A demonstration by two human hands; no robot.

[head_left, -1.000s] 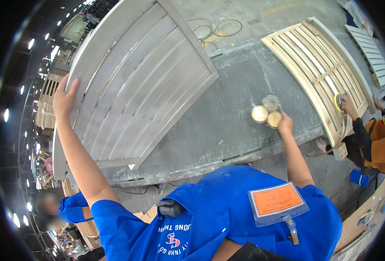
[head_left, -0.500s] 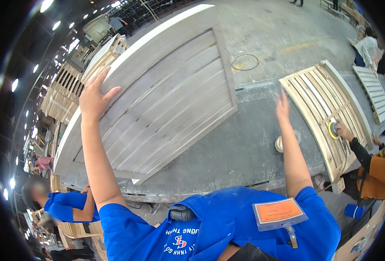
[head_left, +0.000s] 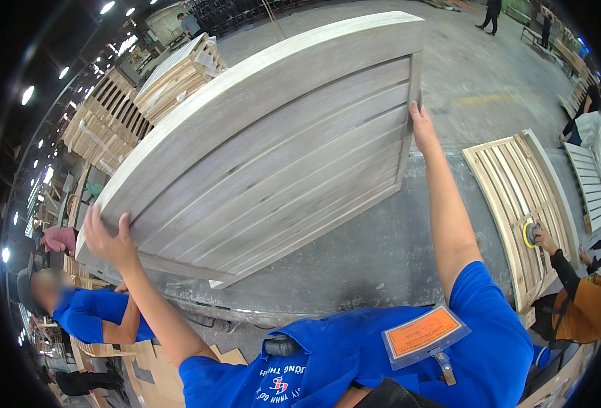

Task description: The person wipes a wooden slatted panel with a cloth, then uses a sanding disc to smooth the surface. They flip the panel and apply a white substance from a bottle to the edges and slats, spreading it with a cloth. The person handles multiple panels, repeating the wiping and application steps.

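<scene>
A large grey-washed wooden panel (head_left: 266, 177), slatted, with a curved top rail, stands tilted on the dark worktable (head_left: 341, 255). My left hand (head_left: 110, 241) holds the panel's left end, thumb on the near face and fingers over the edge. At the far right side, my right hand (head_left: 422, 128) grips the upright edge with its thumb in front; its other fingers are mostly hidden behind the wood.
On the right lies a pale slatted wooden frame (head_left: 497, 177), where another person's hand (head_left: 543, 238) works a yellow-rimmed round sander (head_left: 528, 234). Stacked wooden parts (head_left: 178, 78) stand at the back left. A person in blue (head_left: 93, 313) is close on my left.
My right hand has moved up and taken hold of the panel's right edge. My left hand has slid down along the curved rail to the left end. The panel has turned more upright.
</scene>
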